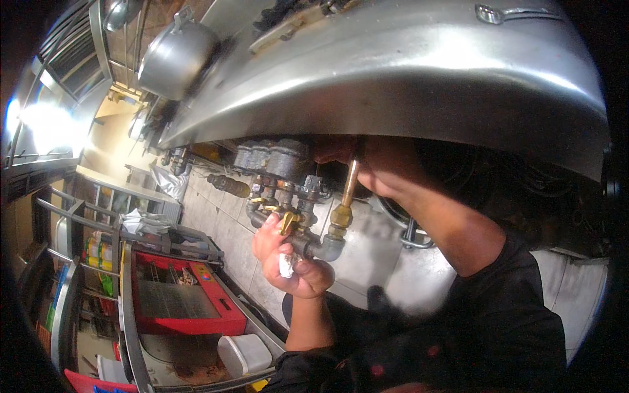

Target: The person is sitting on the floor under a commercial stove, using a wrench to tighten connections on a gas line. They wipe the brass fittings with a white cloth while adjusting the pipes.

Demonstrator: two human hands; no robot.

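My left hand (272, 252) is closed on a small white crumpled piece (286, 264), its upper fingers against the valve cluster beside a yellow lever (286, 221). This dark, grimy pipework carries several valves, grey cylindrical bodies (274, 159) and an elbow (331, 247). From the elbow a brass pipe (350, 180) rises under the stainless steel counter edge (393, 98). My right hand (377, 167) reaches from the right into the shadow under that edge, behind the pipe; most of its fingers are hidden or too dark to read.
A metal pot (173, 59) sits at the upper left. At the lower left are metal racks, a red-framed appliance (190, 321) and a white container (244, 355). Grey floor tiles (354, 275) show below the pipes, with a round dark-handled object (413, 236) behind my right forearm.
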